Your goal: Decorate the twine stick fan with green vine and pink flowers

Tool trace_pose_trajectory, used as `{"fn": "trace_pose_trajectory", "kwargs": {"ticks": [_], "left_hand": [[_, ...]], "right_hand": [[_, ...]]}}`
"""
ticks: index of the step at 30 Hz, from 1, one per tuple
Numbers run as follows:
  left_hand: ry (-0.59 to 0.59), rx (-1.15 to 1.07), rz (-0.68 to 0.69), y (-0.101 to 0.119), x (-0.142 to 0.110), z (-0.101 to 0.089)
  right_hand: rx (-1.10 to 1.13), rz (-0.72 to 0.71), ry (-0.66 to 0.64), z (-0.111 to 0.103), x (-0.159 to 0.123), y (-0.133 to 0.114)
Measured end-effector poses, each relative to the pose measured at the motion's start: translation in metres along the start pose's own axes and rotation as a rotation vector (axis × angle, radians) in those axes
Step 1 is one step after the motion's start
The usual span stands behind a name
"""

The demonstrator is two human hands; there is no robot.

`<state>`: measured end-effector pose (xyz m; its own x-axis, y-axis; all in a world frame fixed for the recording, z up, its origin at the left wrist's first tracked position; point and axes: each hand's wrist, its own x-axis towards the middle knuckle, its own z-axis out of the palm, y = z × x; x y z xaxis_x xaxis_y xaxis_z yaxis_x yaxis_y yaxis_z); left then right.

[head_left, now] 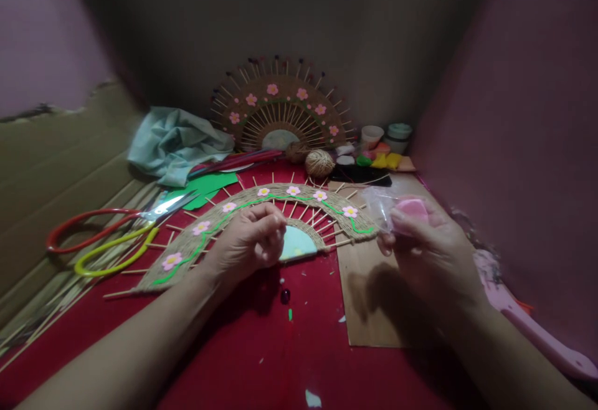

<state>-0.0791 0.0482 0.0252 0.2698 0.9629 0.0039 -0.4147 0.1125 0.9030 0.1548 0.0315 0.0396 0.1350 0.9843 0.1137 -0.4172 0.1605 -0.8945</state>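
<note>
My right hand [434,254] grips a lump of pink modelling clay [412,212] in a clear plastic wrapper [377,203], above a piece of brown cardboard [369,310]. My left hand [252,235] is closed in a pinch over the middle of a twine-wrapped stick fan [247,197]; anything between its fingertips is too small to make out. Pink flowers with yellow centres and a wavy green line decorate the fan's band. At its centre is a pale blue half-disc [299,243], partly hidden by my left hand.
Scissors [154,214] with red and yellow handles lie left, by green sheets [212,187] and a light blue cloth [177,142]. A finished-looking fan [280,101] leans at the back. Twine ball [319,164], clay packets [387,161], cups [372,136] and a pink glue gun [537,335] surround the red surface.
</note>
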Motion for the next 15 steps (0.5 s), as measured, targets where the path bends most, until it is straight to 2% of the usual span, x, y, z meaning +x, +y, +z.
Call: {"fn": "trace_pose_trajectory", "kwargs": {"ticks": [9,12,15], "left_hand": [[-0.033,-0.014,-0.15,0.0,0.002,0.002],[-0.034,0.049,-0.121,-0.004,0.003,0.0],[0.03,0.062,-0.063,-0.006,0.003,-0.001]], "right_hand": [[0.085,-0.039,0.05,0.0,0.0,-0.015],[0.074,-0.065,0.05,-0.001,-0.001,-0.026],[0.031,-0.114,0.053,-0.004,0.001,-0.04]]}}
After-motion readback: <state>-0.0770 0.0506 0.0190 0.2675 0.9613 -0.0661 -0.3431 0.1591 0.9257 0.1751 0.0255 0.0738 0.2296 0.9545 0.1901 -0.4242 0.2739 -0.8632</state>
